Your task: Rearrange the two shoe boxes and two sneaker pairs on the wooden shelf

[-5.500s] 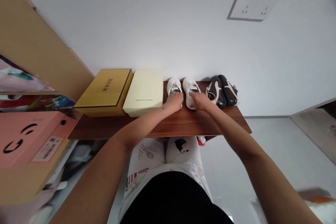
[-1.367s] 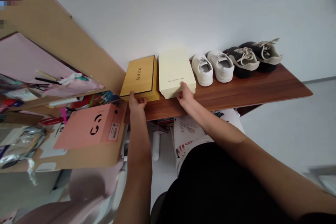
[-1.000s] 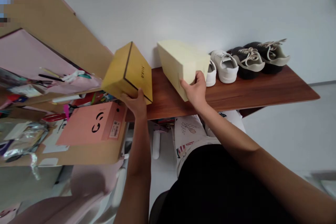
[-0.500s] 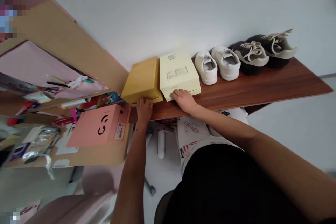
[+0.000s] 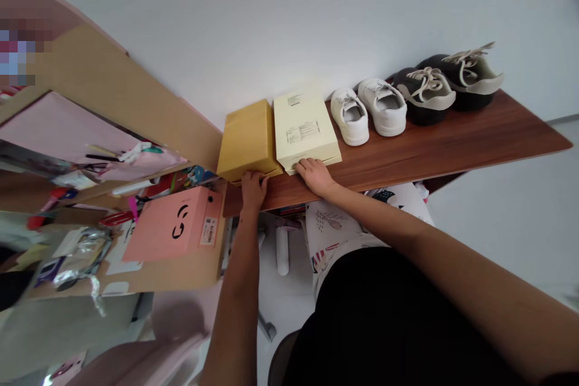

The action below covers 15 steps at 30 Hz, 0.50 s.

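Compared with the frame half a second back, I see little change — both boxes lie flat on the wooden shelf (image 5: 429,151) as before, and the view has shifted slightly. A second ago both boxes were lifted and tilted; now they rest bottom side up, so the printed lid names seen earlier no longer show.

The left hand (image 5: 253,184) rests against the near end of the yellow shoe box (image 5: 248,140), fingers curled over its lower edge, touching rather than gripping around it. The right hand (image 5: 315,174) lies against the near end of the cream shoe box (image 5: 304,129), fingers bent and pressed to the edge; I cannot tell whether it clasps anything.

The yellow shoe box shows a plain face. The cream shoe box carries two small printed labels on its upward face. The boxes sit side by side, touching, at the shelf's left end, against the wall.

Just right of them stand the white sneakers (image 5: 368,111) — then the dark sneakers (image 5: 446,83).
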### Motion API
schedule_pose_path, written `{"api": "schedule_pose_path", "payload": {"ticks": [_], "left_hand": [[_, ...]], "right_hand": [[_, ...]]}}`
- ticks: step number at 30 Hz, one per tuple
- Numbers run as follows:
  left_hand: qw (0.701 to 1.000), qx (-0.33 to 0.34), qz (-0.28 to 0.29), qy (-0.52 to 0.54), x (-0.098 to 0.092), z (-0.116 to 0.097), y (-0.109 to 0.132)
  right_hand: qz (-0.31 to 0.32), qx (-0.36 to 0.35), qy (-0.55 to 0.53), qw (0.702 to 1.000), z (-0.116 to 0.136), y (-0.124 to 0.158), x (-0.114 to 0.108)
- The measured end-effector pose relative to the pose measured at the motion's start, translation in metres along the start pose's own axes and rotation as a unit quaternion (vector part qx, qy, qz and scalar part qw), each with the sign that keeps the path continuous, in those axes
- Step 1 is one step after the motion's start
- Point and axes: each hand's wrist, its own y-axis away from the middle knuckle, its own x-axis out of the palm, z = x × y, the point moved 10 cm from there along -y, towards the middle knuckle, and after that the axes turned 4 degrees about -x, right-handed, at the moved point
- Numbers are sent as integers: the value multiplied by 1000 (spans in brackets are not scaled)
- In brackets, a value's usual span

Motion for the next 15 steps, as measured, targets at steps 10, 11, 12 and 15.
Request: {"api": "schedule_pose_path", "payload": {"ticks": [10, 11, 12, 15], "left_hand": [[946, -134, -209, 209, -56, -4, 7], [941, -123, -210, 237, -53, -20, 9], [936, -107, -207, 264, -49, -40, 13], [925, -29, -203, 319, -48, -115, 41]], "right_hand": [[-159, -9, -360, 919, -30, 45, -77], [-152, 3, -379, 913, -32, 56, -94], [-138, 3, -391, 910, -31, 68, -113], [-150, -45, -399, 904, -21, 113, -187]]}}
